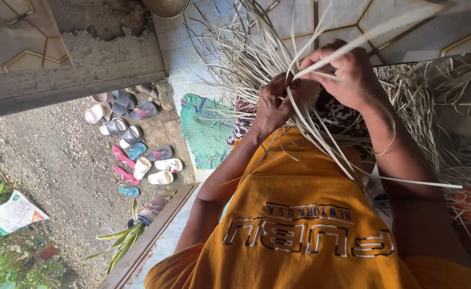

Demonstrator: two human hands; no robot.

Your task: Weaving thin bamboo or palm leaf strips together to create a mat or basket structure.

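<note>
You are working a bundle of pale dried leaf strips [257, 64] over your lap, above the orange shirt [299, 214]. Your left hand [274, 104] is closing its fingers on the crossing point of the strips, pinching them together just beside your right hand [342, 72], which is gripping one long strip [374, 33] and drawing it up and outward. Both hands are clamped on the strips, not spread apart.

More loose strips [433, 107] are fanning out on the tiled floor [332, 16] around you, and one strip [417, 182] is trailing across your right forearm, near the thin bangle [388, 147]. That strip looks likely to snag as you are pulling, which could drag the crossing loose. If your left pinch is slackening while the right is tugging, the woven part, hidden under your hands, may slip open. A dry strip could also split under too sharp a bend.

Sandals [131, 142] are lying well apart on the gravel [48, 155].
</note>
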